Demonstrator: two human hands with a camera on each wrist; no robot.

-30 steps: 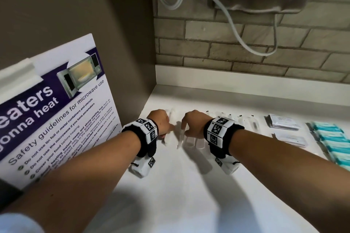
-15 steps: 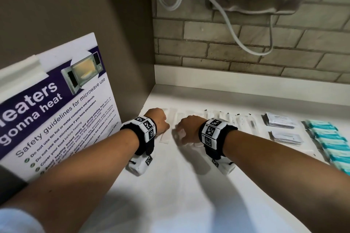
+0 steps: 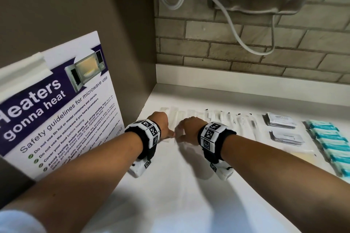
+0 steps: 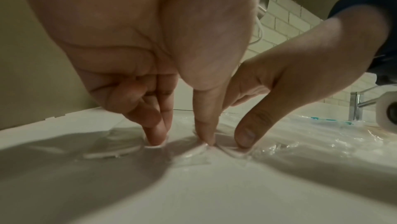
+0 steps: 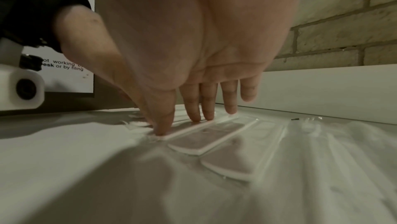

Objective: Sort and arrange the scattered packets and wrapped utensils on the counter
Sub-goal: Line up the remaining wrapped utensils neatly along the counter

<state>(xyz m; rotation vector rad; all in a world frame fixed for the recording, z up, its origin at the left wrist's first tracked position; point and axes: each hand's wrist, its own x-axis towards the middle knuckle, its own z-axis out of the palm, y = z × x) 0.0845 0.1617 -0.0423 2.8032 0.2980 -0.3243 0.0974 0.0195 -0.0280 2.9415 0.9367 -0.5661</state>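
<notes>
Pressing: we have both hands down on the row of clear-wrapped white plastic utensils (image 3: 200, 119) at the left end of the white counter (image 3: 180, 195), near the corner with the brown side wall.
Left hand: our left hand (image 3: 161, 123) pins two wrapped pieces flat, its index fingertip (image 4: 155, 140) and thumb tip bearing straight down on them; nothing is gripped, the other fingers are loosely folded.
Right hand: our right hand (image 3: 189, 128) lies just beside the left, thumb and straight fingers (image 5: 194, 115) flat on a neighbouring wrapped utensil; it grasps nothing either.
Change: a second ago our right hand was lifting one wrapped utensil by its end between the hands; now that piece lies flat in the row, and both hands have dropped from pinching to pressing and nudging.
Meaning: we judge that another utensil has joined the line and we are squaring its near end with the rest.
Sorted already: the two stacks of white-and-grey paper sachets (image 3: 282, 121) and the column of teal foil packets (image 3: 329, 138) sit in tidy groups to the right, well apart from our hands.
Progress: the counter looks nearly arranged; whether anything stays unsorted beyond the right edge we cannot tell.
Bystander: the purple-and-white microwave safety poster (image 3: 56, 104) leans against the left wall, untouched.
</notes>
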